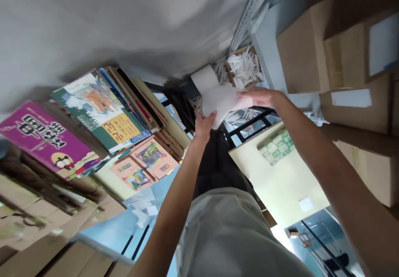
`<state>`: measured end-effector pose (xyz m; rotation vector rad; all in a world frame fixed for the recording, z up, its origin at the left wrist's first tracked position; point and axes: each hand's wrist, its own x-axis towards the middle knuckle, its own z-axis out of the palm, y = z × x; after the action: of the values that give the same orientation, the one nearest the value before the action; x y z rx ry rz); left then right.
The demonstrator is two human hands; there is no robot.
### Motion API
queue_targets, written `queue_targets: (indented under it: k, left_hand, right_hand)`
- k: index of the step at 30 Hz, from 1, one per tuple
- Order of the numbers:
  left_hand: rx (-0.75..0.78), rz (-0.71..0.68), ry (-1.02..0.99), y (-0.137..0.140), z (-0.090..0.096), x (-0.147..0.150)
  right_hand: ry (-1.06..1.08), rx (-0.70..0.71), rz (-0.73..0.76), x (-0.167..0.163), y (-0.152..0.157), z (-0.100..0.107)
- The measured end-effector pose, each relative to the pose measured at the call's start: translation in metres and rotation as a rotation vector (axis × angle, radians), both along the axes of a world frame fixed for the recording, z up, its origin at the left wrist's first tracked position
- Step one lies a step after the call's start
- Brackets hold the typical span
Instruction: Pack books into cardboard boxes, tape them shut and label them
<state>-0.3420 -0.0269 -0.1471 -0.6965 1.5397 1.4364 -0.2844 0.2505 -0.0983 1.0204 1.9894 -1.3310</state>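
Observation:
My left hand (204,126) grips the near edge of a white paper sheet (222,100), thumb on top. On the opposite side my right hand (261,97) has its fingers closed on the sheet's other end. Whether this is one sheet or a thin stack, I cannot tell. Just beyond it another white piece (205,79) lies, partly covered by the held one. Behind my right hand a cardboard box (230,74) is filled with thin white strips (245,67). More white strips (243,121) lie scattered below the sheet.
Picture books (96,108) and a purple book (46,139) are stacked at left by the wall. Brown cartons (346,52) fill a metal shelf (264,31) at right. A pale yellow board or tabletop (274,181) stands below my right arm. More cartons (71,260) sit at lower left.

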Motion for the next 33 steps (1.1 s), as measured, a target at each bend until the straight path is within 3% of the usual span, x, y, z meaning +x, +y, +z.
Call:
queue_targets:
  k: [3, 5, 13, 16, 19, 22, 26, 33]
  left_hand:
    - [-0.076, -0.158, 0.141, -0.009, 0.045, -0.001]
    - [-0.052, -0.232, 0.219, -0.013, 0.076, 0.002]
    - [0.294, -0.293, 0.206, -0.015, 0.201, 0.055]
    - [0.308, -0.288, 0.196, -0.019, 0.228, 0.086]
    - [0.320, -0.283, 0.229, -0.026, 0.243, 0.120]
    - [0.296, -0.292, 0.288, -0.035, 0.250, 0.158]
    - [0.274, -0.347, 0.365, -0.053, 0.255, 0.213]
    - [0.219, -0.402, 0.491, -0.068, 0.254, 0.281]
  right_hand:
    - [-0.020, -0.279, -0.032, 0.015, 0.002, 0.051]
    - [0.013, -0.358, -0.039, 0.029, 0.005, 0.079]
    - [0.249, -0.257, -0.167, 0.124, 0.001, 0.185]
    - [0.327, -0.275, -0.213, 0.180, -0.001, 0.224]
    - [0.358, -0.274, -0.246, 0.250, -0.006, 0.252]
    - [0.387, -0.201, -0.328, 0.323, -0.022, 0.262]
    - [0.483, -0.076, -0.413, 0.403, -0.062, 0.252]
    - [0.582, 0.114, -0.567, 0.488, -0.132, 0.217]
